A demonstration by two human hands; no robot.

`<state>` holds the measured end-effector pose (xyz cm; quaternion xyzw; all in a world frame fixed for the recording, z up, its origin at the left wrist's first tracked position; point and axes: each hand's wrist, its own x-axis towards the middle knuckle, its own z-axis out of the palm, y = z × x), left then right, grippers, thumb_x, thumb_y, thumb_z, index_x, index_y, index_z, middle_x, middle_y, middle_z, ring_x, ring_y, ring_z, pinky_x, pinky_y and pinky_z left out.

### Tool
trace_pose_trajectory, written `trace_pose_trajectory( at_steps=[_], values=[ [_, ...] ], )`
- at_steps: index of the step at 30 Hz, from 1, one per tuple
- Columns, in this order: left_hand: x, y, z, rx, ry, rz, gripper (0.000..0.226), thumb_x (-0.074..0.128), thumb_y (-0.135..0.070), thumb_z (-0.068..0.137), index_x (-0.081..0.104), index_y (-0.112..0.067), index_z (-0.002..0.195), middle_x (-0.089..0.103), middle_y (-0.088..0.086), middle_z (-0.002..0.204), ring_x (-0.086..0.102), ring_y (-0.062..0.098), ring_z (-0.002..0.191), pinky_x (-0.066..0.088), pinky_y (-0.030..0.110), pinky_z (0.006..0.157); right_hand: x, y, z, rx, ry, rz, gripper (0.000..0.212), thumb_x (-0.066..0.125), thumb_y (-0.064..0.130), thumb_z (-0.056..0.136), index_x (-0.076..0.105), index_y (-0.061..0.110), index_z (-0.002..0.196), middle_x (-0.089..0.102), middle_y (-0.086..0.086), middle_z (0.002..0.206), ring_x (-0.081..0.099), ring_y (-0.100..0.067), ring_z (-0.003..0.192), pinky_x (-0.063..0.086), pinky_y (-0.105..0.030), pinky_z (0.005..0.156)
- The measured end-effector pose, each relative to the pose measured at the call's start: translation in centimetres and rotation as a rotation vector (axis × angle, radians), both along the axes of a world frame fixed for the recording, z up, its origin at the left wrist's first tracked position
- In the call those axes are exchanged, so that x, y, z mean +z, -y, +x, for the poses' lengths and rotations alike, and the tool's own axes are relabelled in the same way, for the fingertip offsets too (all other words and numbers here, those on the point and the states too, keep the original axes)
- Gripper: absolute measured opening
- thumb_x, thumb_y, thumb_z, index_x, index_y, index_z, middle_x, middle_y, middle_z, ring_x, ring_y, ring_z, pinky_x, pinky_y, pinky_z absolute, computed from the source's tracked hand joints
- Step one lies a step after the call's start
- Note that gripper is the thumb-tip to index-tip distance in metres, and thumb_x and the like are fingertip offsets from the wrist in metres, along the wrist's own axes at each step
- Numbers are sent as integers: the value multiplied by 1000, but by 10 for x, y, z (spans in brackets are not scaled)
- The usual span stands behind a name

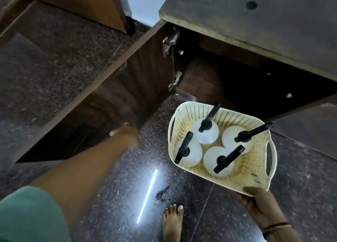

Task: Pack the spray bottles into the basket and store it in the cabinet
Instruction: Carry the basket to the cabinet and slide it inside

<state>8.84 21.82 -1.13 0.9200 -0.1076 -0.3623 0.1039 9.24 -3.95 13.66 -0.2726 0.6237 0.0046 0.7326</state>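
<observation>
Packing looks done: four spray bottles (206,132) stand upright in the cream basket (255,167), white bodies with black trigger heads, all inside the rim. Step in hand is the storing. The right hand (255,199) carries the basket by its near edge, fingers clamped on the rim from underneath, thumb over the top; the basket is in the air, tilted a bit, just in front of the open cabinet (237,88) and above the dark stone floor (127,187). The left hand (127,132) is out at the cabinet door (113,99), which stands swung wide; the hand is blurred, so I cannot tell whether its fingers grip the door edge or just rest on it. Cabinet interior is dark and looks free of clutter as far as I can see. The table (255,13) top overhangs the opening. A bare foot (173,221) is planted near the basket. Next move, as I judge it: lower the basket under the overhang, level it, slide it onto the cabinet floor, then let go and shut the door. One-handed edge grip is the risk; tilt could tip the bottles.
</observation>
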Motion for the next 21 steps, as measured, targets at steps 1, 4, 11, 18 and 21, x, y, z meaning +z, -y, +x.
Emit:
trace_pose_trajectory(
  at_steps=[1, 4, 11, 18, 21],
  values=[
    [7, -4, 29, 34, -23, -119, 27, 51, -27, 60, 78, -25, 65, 72, 12, 65, 69, 15, 49, 52, 18, 45, 1, 2, 3, -6, 12, -2, 51, 29, -19, 86, 40, 4, 131, 59, -15, 98, 58, -32, 83, 58, -38, 48],
    [90, -14, 218, 259, -89, -101, 31, 48, -9, 80, 65, -11, 106, 62, 18, 113, 70, 25, 89, 53, 25, 74, -3, 8, 11, -14, 33, -23, 54, 30, -19, 86, 38, 2, 135, 59, -14, 97, 59, -30, 83, 57, -34, 44],
    [126, 46, 239, 659, -482, -555, 42, 41, -58, 90, 65, -25, 99, 69, 0, 95, 66, 17, 89, 54, 36, 77, -28, 8, 26, 1, 92, -7, 59, 28, -20, 85, 40, 7, 137, 60, -13, 106, 69, -29, 75, 58, -33, 48],
    [93, 74, 243, 346, -102, -462, 26, 44, -19, 99, 60, -7, 116, 67, 22, 113, 63, 35, 104, 52, 47, 90, -68, 7, 36, -59, 133, 23, 58, 26, -20, 84, 41, 6, 134, 59, -20, 113, 61, -34, 88, 59, -41, 53],
    [69, 77, 249, 226, 84, -365, 28, 46, -14, 97, 58, -5, 120, 67, 21, 111, 62, 34, 104, 50, 36, 87, -94, 8, 45, -74, 156, -7, 58, 26, -20, 84, 41, 6, 134, 61, -15, 107, 62, -33, 87, 59, -38, 51]
  ],
)
